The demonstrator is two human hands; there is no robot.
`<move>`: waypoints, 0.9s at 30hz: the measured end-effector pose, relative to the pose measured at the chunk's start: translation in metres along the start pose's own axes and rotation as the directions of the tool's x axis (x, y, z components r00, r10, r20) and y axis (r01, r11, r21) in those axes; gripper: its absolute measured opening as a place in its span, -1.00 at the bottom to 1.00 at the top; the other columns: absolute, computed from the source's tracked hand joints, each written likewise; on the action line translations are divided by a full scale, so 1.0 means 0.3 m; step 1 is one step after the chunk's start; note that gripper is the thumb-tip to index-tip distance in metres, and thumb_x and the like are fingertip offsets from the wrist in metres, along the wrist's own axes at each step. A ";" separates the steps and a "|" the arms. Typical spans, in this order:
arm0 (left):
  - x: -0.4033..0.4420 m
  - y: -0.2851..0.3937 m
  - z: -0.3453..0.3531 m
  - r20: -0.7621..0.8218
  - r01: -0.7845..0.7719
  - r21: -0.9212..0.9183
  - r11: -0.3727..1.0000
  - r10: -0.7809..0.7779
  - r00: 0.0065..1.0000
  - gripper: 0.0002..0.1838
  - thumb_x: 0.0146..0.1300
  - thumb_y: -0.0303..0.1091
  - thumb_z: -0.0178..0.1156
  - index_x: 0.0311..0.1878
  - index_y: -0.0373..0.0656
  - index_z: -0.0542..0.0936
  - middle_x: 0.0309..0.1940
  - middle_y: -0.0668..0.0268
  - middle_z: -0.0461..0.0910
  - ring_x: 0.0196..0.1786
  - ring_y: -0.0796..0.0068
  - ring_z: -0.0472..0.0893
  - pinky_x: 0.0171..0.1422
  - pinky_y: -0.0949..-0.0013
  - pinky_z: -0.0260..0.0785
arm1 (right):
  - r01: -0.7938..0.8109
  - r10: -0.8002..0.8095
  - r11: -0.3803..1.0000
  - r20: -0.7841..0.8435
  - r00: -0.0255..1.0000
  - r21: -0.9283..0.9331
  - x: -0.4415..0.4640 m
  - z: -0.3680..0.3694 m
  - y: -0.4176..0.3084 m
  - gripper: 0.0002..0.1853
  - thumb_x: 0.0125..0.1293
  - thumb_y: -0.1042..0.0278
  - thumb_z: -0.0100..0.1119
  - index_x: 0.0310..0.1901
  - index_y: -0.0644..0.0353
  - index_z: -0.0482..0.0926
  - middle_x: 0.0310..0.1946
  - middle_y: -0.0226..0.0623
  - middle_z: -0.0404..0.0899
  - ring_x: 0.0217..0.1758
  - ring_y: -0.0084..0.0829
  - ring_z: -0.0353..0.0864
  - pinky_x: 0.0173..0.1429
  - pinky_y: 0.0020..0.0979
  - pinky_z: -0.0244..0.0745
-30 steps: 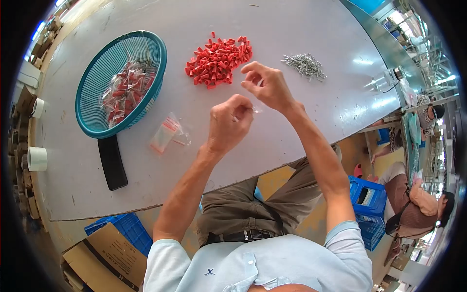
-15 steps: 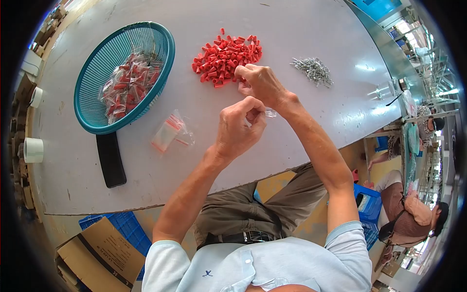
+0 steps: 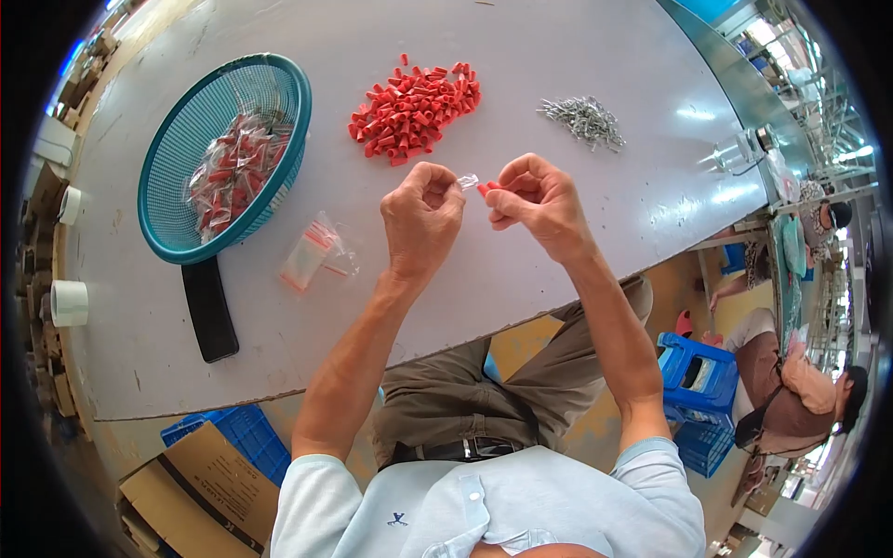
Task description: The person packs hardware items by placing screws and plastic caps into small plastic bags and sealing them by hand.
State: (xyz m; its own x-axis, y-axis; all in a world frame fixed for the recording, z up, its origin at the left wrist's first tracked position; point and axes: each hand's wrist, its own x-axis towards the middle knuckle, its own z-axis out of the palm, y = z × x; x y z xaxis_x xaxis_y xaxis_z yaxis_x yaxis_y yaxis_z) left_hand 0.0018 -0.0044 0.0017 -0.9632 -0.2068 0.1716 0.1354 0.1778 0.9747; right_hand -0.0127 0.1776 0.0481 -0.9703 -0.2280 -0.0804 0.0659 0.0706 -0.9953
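The bare left arm (image 3: 349, 363) and bare right arm (image 3: 619, 335) slant inward over the near edge of the flat, pale-grey tabletop (image 3: 139, 307), elbows short of that edge, wrists beyond it. Over the tabletop, the bare left hand (image 3: 421, 221) and bare right hand (image 3: 541, 209) face each other, near but apart, thumbs and fingertips pinched, the remaining fingers curled.

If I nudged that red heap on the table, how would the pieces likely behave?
The red pieces look tapered, so a loose one would probably roll in a curve. They lie heaped without any container, so a push would likely spread them. The table has a sheen, so they may slide fairly easily too.
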 end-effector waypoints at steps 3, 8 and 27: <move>-0.012 -0.002 0.014 0.019 -0.111 0.030 0.993 0.111 0.994 -0.95 0.33 -0.56 0.33 -0.18 -0.29 0.70 -0.40 0.35 0.74 -0.37 0.63 0.71 -0.22 0.46 0.58 | -0.008 0.008 1.000 0.001 1.000 0.011 0.004 0.018 0.027 -0.79 0.40 0.42 0.46 -0.12 0.29 0.59 -0.30 -0.22 0.76 -0.29 -0.51 0.80 -0.24 -0.43 0.81; -0.025 -0.014 0.030 0.074 -0.188 -0.017 0.982 0.188 0.979 -0.95 0.35 -0.57 0.33 -0.16 -0.32 0.70 -0.38 0.31 0.75 -0.35 0.59 0.73 -0.20 0.46 0.61 | 0.055 -0.067 0.991 -0.092 0.993 -0.122 0.019 0.048 0.075 -0.79 0.43 0.41 0.44 -0.12 0.30 0.59 -0.32 -0.25 0.76 -0.32 -0.54 0.79 -0.24 -0.45 0.80; -0.021 -0.017 0.034 0.175 -0.008 -0.176 0.984 0.039 0.984 -0.95 0.42 -0.58 0.29 -0.11 -0.29 0.67 -0.30 0.32 0.73 -0.30 0.62 0.70 -0.17 0.50 0.61 | -0.037 0.043 0.978 -0.024 0.999 0.205 -0.012 0.024 0.100 -0.51 0.43 0.35 0.47 0.24 0.33 0.45 -0.35 -0.26 0.72 -0.38 -0.49 0.75 -0.35 -0.45 0.74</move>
State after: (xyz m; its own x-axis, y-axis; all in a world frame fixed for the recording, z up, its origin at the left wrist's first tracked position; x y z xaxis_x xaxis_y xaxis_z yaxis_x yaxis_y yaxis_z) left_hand 0.0048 0.0058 -0.0058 -0.9829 -0.0284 0.1817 0.1816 0.0073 0.9833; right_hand -0.0055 0.1734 0.0182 -0.9719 -0.2017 -0.1216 0.1480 -0.1214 -0.9815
